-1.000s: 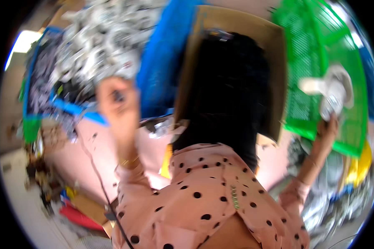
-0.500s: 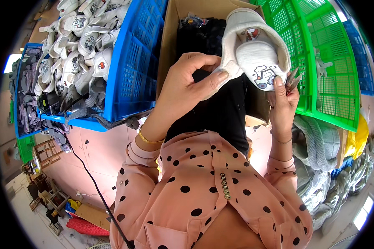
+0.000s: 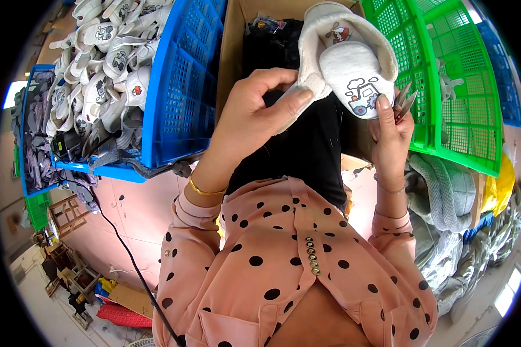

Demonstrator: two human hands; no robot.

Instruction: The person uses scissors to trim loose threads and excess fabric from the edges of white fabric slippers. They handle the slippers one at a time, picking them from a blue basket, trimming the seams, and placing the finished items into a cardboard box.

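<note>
Up front, a white cloth slipper (image 3: pixel 347 69) with a tractor printed on its toe is held between both hands, its opening facing up. My left hand (image 3: pixel 257 107) pinches a pale fabric edge at the slipper's left side; whether that edge is part of the same slipper or a second piece, I cannot tell. My right hand (image 3: pixel 392 130) grips the toe, thumb on top near the print. Metal thread snips (image 3: pixel 406 104) stick out from the same hand, their blades pointing up and away from the slipper.
A blue crate (image 3: pixel 185 87) at left stands by a heap of similar white slippers (image 3: pixel 101 87). Beneath the hands is a cardboard box (image 3: pixel 230 52) with dark items inside. Green crates (image 3: pixel 466 87) stand at right, above grey padded fabric (image 3: pixel 443 194). A black cable (image 3: pixel 121 237) runs at lower left.
The slipper has shifted slightly left and a little upward in view, with both hands still on it. The snips' blades show more clearly beside the right hand.
</note>
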